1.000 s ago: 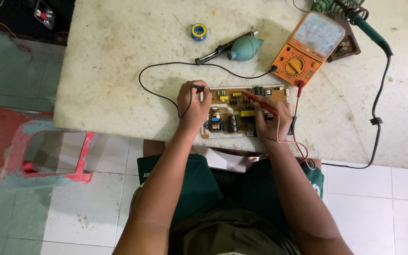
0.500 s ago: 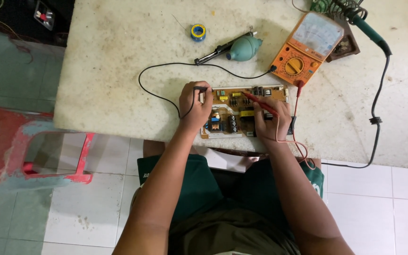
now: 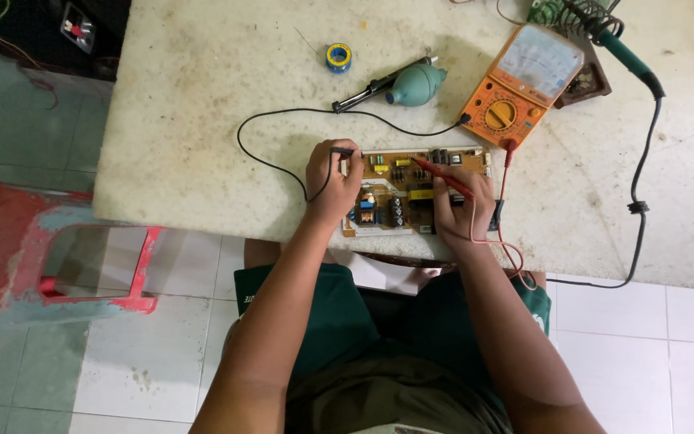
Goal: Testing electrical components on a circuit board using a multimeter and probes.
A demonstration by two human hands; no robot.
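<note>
Down on the table (image 3: pixel 202 120), just ahead of us, lay the circuit board (image 3: pixel 411 193), near the table's near edge. Our left hand (image 3: pixel 332 185) rested at the board's 9 o'clock end, fingers curled shut around the black probe (image 3: pixel 344 151), whose tip pointed toward the board's top left corner. Our right hand (image 3: pixel 463 207) sat over the board's 3 o'clock half, closed in a pen grip on the red probe (image 3: pixel 442 176); that probe slanted toward 10 o'clock with its tip down among the parts near the board's upper middle.

At 1 o'clock from the board stood the orange meter (image 3: pixel 520 88), tilted, close to the board's far right corner. The black lead (image 3: pixel 283 120) looped from the left hand out toward 10 o'clock and back across to the meter; the red lead (image 3: pixel 504 233) ran down from the meter past our right wrist and over the table's edge.

At 12 o'clock lay the green bulb desoldering pump (image 3: pixel 411 84), and beyond it, at 11 o'clock, a small solder spool (image 3: pixel 338 56). At 2 o'clock the green soldering iron (image 3: pixel 624 52) lay with its tip in a coiled stand, its black cord (image 3: pixel 644 177) trailing down the table's right side. A red stool (image 3: pixel 98 265) stood on the floor at 8 o'clock.
</note>
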